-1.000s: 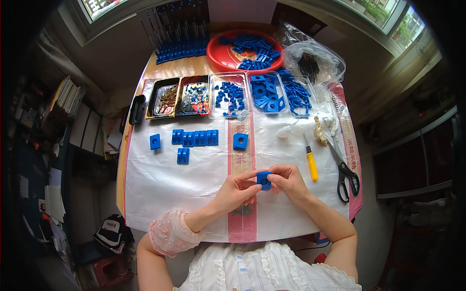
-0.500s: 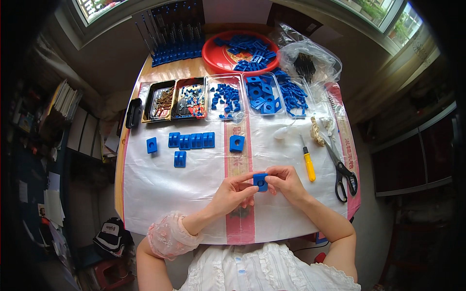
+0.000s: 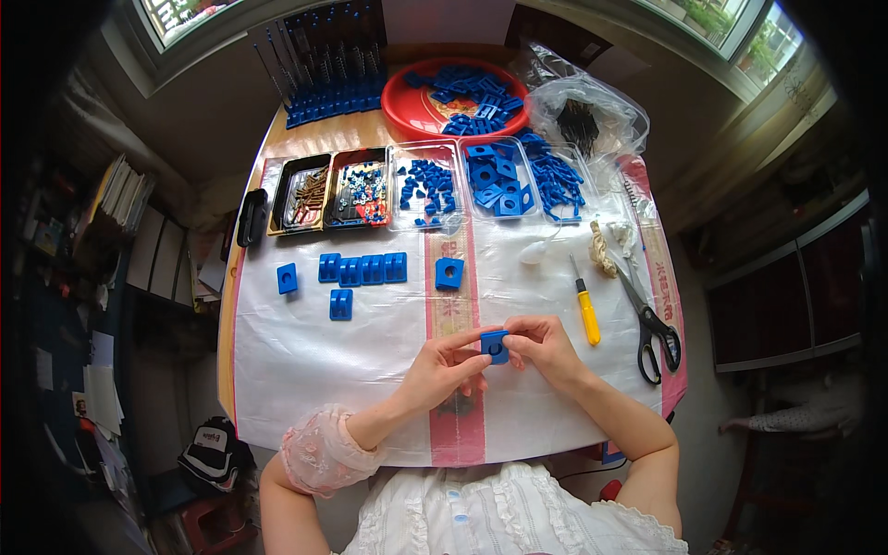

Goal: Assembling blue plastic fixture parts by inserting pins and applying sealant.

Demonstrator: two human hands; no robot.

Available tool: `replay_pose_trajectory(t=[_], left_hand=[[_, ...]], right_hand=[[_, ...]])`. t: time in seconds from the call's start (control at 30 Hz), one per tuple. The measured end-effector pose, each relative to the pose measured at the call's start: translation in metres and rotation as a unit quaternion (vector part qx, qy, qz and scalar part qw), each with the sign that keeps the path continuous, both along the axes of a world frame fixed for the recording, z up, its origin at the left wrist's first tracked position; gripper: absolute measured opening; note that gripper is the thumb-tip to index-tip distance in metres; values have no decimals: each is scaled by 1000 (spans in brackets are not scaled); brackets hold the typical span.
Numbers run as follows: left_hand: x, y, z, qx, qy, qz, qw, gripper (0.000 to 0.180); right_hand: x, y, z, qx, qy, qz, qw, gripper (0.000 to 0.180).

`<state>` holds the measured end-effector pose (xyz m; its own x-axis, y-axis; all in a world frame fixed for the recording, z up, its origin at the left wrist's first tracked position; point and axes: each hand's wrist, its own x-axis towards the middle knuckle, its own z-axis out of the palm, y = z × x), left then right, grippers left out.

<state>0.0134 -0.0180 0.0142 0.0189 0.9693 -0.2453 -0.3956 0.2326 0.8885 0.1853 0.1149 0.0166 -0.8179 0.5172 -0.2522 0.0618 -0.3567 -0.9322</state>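
Note:
Between my two hands I hold a blue square plastic part with a round hole, above the table's near middle. The fingers and thumb of my left hand grip its left side. My right hand pinches its right edge. Beyond the hands lies a similar blue block with a hole, on the pink stripe. To the left, several blue ribbed blocks stand in a row, with one more ribbed block nearer me. A blue piece with a hole lies at the far left of them.
Behind are trays of brown screws, small hardware, little blue pieces and blue square parts. A red basin stands farther back. A yellow-handled screwdriver and black-handled scissors lie right. Another person's sleeved arm shows at far right.
Another person's arm has come into view at the far right. My hands keep the blue part in nearly the same place; the whole view has shifted slightly.

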Motion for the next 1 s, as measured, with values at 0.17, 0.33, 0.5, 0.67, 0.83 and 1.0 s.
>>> replay_pose_trajectory(t=[0.17, 0.33, 0.5, 0.67, 0.83, 1.0], left_hand=[[0, 0, -2, 0, -10, -3, 1000, 46], [0, 1, 0, -1, -6, -1, 1000, 47], [0, 0, 2, -6, -8, -4, 1000, 47], [2, -1, 7, -8, -14, -9, 1000, 47], [2, -1, 7, -14, -17, -13, 1000, 46], [3, -1, 6, -11, -16, -10, 1000, 46]], right_hand=[[0, 1, -1, -2, 4, 2, 1000, 13], [0, 1, -2, 10, -1, 8, 1000, 13], [-1, -2, 1, 17, -3, -2, 1000, 10], [-4, -4, 9, 40, -23, -4, 999, 8], [-3, -5, 8, 51, -32, -11, 998, 8], [-3, -5, 8, 56, -32, -9, 998, 8]])
